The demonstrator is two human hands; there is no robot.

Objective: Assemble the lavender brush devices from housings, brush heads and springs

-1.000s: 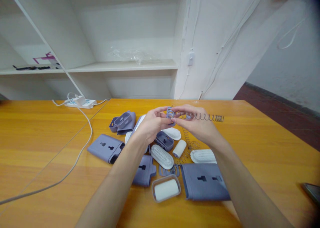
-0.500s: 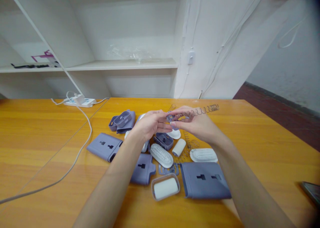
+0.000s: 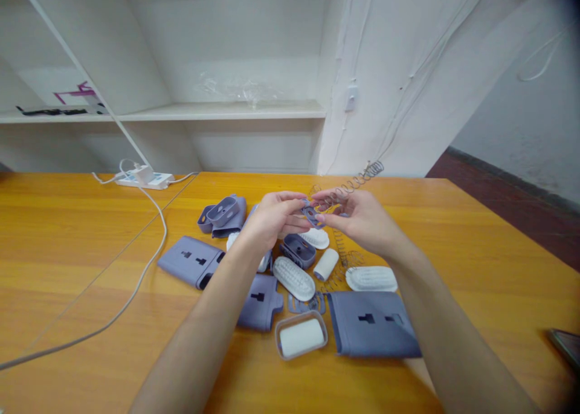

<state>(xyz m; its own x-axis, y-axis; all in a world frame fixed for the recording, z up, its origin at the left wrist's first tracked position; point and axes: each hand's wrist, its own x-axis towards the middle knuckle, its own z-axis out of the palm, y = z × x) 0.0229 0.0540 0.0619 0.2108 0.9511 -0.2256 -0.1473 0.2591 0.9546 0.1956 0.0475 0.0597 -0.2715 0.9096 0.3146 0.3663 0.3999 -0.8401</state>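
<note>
My left hand (image 3: pixel 272 219) and my right hand (image 3: pixel 362 220) meet above the middle of a wooden table (image 3: pixel 475 269). Together they pinch a small purple plastic piece (image 3: pixel 312 213) between their fingertips. A long metal coil spring (image 3: pixel 357 183) runs from that piece through my right fingers and points up and to the right. Below the hands lie purple housings (image 3: pixel 193 261), white oval brush heads (image 3: pixel 293 278) and a white roller (image 3: pixel 325 264).
A large purple cover (image 3: pixel 372 332) and a clear case holding a white roller (image 3: pixel 301 335) lie nearest me. More springs (image 3: pixel 342 257) rest on the table. A white power strip (image 3: pixel 145 178) with its cable sits far left. A dark phone (image 3: pixel 566 344) lies at the right edge.
The spring's free end has swung from lying level to pointing up and to the right. Both hands stayed together on the purple piece.
</note>
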